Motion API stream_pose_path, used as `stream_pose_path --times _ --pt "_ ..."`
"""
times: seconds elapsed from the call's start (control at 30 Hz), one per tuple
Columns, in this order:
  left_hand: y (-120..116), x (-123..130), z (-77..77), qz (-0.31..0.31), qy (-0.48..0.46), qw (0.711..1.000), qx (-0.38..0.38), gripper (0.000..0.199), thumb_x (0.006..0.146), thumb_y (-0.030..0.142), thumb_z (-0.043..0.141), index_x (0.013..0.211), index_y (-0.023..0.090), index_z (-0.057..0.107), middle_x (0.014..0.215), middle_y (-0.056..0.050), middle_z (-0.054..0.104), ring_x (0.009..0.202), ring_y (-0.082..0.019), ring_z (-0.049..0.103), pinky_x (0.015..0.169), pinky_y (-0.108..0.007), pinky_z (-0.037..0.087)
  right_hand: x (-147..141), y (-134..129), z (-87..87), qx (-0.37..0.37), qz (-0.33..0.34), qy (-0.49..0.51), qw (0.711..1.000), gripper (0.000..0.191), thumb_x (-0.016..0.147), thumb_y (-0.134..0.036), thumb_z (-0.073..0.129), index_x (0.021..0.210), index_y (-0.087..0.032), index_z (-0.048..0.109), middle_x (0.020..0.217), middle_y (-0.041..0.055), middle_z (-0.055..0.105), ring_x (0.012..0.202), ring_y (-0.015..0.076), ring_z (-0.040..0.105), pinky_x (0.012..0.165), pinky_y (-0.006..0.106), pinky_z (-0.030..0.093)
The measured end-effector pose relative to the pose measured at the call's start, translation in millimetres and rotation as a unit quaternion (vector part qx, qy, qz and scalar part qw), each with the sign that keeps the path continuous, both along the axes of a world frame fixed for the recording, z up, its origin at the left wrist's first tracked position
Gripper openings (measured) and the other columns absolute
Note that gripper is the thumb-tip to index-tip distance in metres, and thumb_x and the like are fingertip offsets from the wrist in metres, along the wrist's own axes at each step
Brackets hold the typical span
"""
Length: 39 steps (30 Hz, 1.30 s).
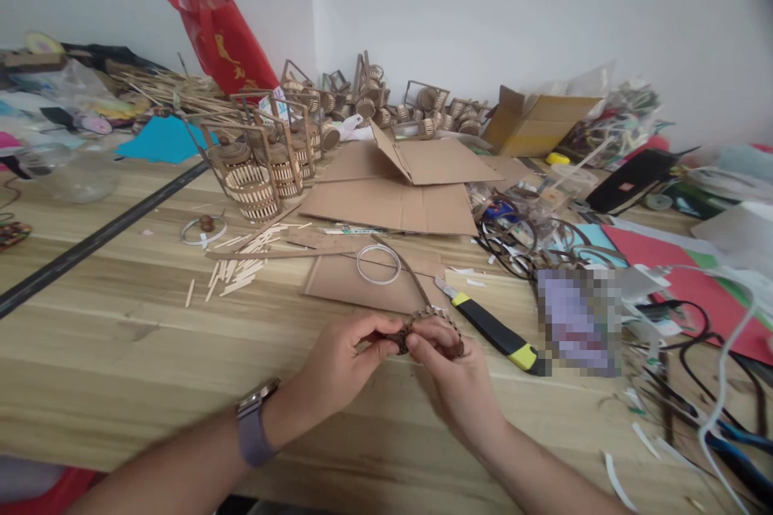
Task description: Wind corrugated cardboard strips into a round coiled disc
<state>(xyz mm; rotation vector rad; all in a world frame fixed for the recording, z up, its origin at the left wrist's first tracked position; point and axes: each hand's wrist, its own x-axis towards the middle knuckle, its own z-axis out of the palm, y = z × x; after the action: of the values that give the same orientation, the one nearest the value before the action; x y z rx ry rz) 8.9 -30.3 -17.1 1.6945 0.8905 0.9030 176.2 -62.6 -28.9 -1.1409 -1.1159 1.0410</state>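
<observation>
Near the table's front middle, my left hand (356, 354) pinches one side of a small dark brown woven ring (460, 335). Fingers of my right hand (450, 362) reach inside the ring and its thumb presses on the edge beside my left fingertips. A thin brown strip (411, 269) runs up and back from the ring. Just behind it, a pale hoop (378, 282) lies on flat cardboard (344, 286). To the right of my hands is a black and yellow utility knife (495, 330).
Short wooden sticks (241, 269) lie scattered at left, before small slatted baskets (250, 191) with tall handles. Cardboard sheets (392, 205) spread across the middle. Coiled dark strips (519, 229), a black case (631, 177) and pliers (733, 451) are at right. A long black bar (102, 237) crosses the left side.
</observation>
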Motion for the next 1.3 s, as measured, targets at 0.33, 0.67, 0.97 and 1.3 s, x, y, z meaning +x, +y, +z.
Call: stream_pose_path --times 0.33,0.67,0.97,1.3 --pt "1 8 -4.3 -0.011 -0.156 0.967 -0.201 0.04 0.075 0.024 0.073 0.111 0.019 0.058 0.096 -0.004 0.073 0.09 -0.018 0.067 0.081 -0.03 0.052 -4 3 2.0 -0.056 -0.037 0.052 0.996 0.026 0.065 -0.042 0.079 0.071 -0.02 0.067 0.06 -0.0013 0.062 0.057 0.0139 0.054 0.058 0.027 0.047" --pt "9 4 -5.9 -0.042 -0.163 0.958 -0.231 0.02 0.068 0.026 0.08 0.078 0.016 0.066 0.078 0.001 0.071 0.074 -0.013 0.063 0.074 -0.025 0.05 18 6 -1.5 -0.051 0.071 -0.041 0.995 0.041 0.072 -0.05 0.076 0.053 -0.018 0.058 0.053 -0.0021 0.052 0.054 0.0119 0.047 0.053 0.025 0.036" --pt "11 -2 -6.1 -0.142 -0.14 0.951 -0.234 0.023 0.073 0.032 0.079 0.08 0.015 0.065 0.079 -0.001 0.072 0.075 -0.014 0.064 0.073 -0.025 0.049 16 8 13.8 -0.173 0.166 0.079 0.968 0.048 0.049 -0.051 0.09 0.07 -0.016 0.065 0.057 -0.0026 0.059 0.052 0.0103 0.049 0.05 0.023 0.037" --pt "13 -6 2.6 -0.133 -0.015 0.978 -0.157 0.017 0.08 0.02 0.062 0.097 0.017 0.06 0.088 -0.004 0.073 0.081 -0.016 0.065 0.075 -0.028 0.047 20 11 13.5 -0.181 0.178 0.01 0.967 0.038 0.056 -0.046 0.087 0.057 -0.015 0.066 0.054 -0.0012 0.058 0.047 0.0098 0.048 0.045 0.023 0.038"
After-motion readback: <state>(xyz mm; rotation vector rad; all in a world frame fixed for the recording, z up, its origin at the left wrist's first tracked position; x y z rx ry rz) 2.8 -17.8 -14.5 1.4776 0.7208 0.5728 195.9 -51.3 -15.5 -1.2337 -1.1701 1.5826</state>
